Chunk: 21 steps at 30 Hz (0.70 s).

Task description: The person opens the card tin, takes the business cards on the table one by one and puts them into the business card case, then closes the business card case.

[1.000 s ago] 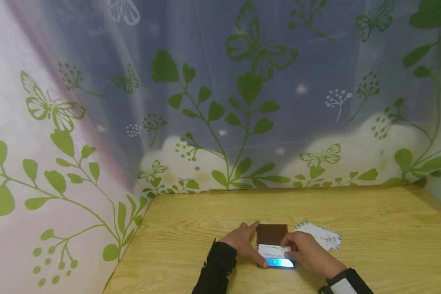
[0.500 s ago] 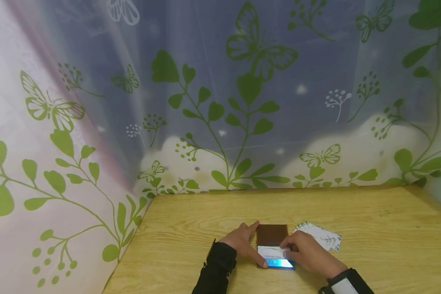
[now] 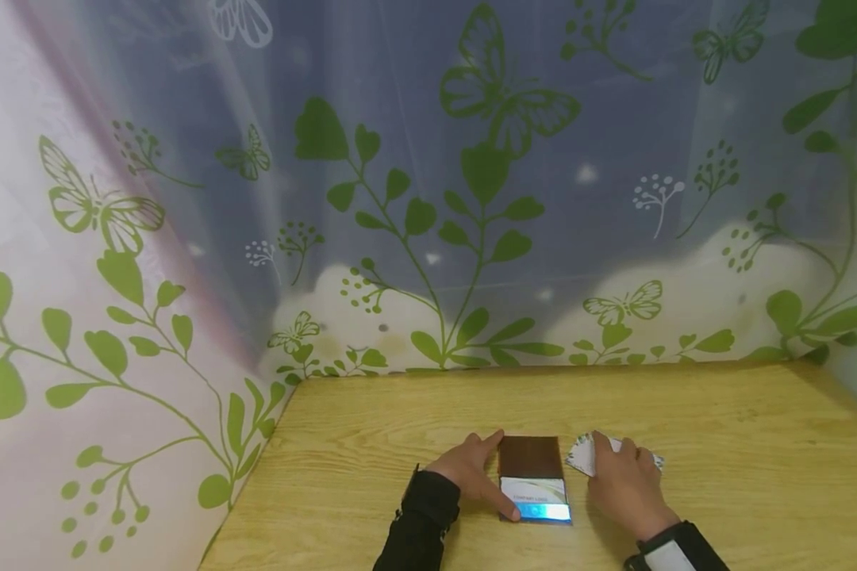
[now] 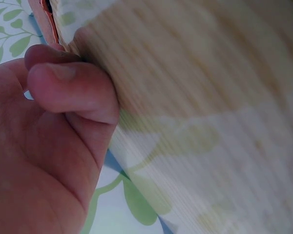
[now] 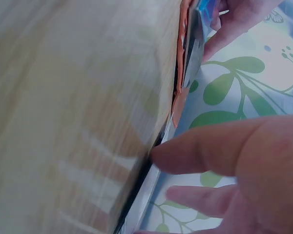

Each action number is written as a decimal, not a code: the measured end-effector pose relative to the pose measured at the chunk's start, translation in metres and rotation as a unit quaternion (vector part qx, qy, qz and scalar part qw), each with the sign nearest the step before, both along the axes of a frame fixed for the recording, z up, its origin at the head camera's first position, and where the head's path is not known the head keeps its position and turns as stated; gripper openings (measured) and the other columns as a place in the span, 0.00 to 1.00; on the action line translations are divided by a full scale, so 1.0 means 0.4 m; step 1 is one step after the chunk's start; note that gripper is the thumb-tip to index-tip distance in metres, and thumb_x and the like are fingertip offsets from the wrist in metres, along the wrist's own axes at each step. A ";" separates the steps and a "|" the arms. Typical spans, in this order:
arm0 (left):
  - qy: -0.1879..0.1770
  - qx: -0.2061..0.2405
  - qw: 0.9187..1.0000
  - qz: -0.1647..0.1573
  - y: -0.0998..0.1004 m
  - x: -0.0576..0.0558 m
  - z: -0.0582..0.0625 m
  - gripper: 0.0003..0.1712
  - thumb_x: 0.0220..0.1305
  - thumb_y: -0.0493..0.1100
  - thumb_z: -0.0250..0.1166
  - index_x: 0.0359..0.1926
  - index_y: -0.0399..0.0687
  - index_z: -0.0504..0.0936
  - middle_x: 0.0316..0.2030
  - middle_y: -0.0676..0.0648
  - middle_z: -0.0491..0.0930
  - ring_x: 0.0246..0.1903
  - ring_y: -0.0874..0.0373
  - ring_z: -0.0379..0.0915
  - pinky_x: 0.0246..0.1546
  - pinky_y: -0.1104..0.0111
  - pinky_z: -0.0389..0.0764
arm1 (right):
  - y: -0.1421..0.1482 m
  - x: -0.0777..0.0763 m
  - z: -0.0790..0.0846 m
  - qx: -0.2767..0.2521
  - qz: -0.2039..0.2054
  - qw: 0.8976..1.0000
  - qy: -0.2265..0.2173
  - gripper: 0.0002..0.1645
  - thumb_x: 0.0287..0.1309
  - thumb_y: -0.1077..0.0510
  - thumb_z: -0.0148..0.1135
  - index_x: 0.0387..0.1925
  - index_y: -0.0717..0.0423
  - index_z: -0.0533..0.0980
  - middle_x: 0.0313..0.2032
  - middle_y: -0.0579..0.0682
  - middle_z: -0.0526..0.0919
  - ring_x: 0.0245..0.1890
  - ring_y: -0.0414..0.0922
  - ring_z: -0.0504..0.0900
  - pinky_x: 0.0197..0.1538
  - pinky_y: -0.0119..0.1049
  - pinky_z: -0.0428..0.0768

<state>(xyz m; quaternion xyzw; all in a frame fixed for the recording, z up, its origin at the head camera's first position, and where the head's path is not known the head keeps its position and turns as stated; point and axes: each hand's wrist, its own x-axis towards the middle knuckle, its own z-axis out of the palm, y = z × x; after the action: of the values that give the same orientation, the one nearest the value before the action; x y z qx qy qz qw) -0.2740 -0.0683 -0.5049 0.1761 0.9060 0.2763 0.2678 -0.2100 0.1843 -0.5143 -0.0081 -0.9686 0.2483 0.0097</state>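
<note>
A brown card holder (image 3: 529,457) lies opened flat on the wooden table. Its near half carries a white business card (image 3: 517,489) with printed lettering and a shiny blue band along the bottom. My left hand (image 3: 464,469) steadies the holder from the left, the index finger at its far corner and the thumb on its near edge. To the right, my right hand (image 3: 627,488) covers most of some white cards (image 3: 581,454) with leafy green edges. In the right wrist view its thumb (image 5: 185,150) and fingers are spread, with fingertips at the card edges.
The wooden tabletop (image 3: 386,420) stretches around both hands. A curtain (image 3: 414,159) printed with green leaves and butterflies hangs behind the far edge and down the left side.
My right hand has left the business card in the holder and moved right onto the white cards, which have shifted slightly left. My left hand has stayed on the holder.
</note>
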 end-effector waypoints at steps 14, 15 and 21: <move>0.006 -0.007 1.000 -0.002 0.002 -0.001 -0.003 0.71 0.43 0.60 0.86 0.83 0.64 0.53 0.78 0.38 0.54 0.76 0.39 0.54 0.68 0.46 0.69 | 0.019 0.003 0.004 0.003 -0.016 0.999 0.042 0.31 0.52 0.68 0.75 0.56 0.79 0.74 0.49 0.79 0.74 0.48 0.75 0.71 0.47 0.66 0.74; 0.007 -0.008 1.000 -0.002 0.003 -0.001 -0.003 0.71 0.43 0.60 0.86 0.83 0.64 0.54 0.78 0.38 0.54 0.76 0.39 0.54 0.68 0.46 0.70 | 0.019 0.003 0.005 -0.002 -0.021 0.999 0.042 0.33 0.52 0.68 0.75 0.58 0.79 0.73 0.50 0.79 0.73 0.49 0.75 0.71 0.47 0.65 0.74; 0.013 -0.009 1.000 -0.001 0.004 0.006 0.005 0.70 0.43 0.59 0.86 0.83 0.63 0.54 0.77 0.38 0.56 0.75 0.39 0.56 0.67 0.46 0.71 | 0.022 -0.004 0.007 -0.019 -0.033 0.998 0.040 0.32 0.52 0.69 0.76 0.58 0.75 0.75 0.49 0.78 0.74 0.47 0.71 0.72 0.45 0.61 0.74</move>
<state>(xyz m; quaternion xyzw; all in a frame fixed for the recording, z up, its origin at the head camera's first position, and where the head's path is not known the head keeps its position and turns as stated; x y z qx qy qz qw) -0.2715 -0.0669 -0.5029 0.1782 0.9116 0.2652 0.2585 -0.2117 0.1931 -0.5117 -0.0307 -0.9618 0.2662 0.0567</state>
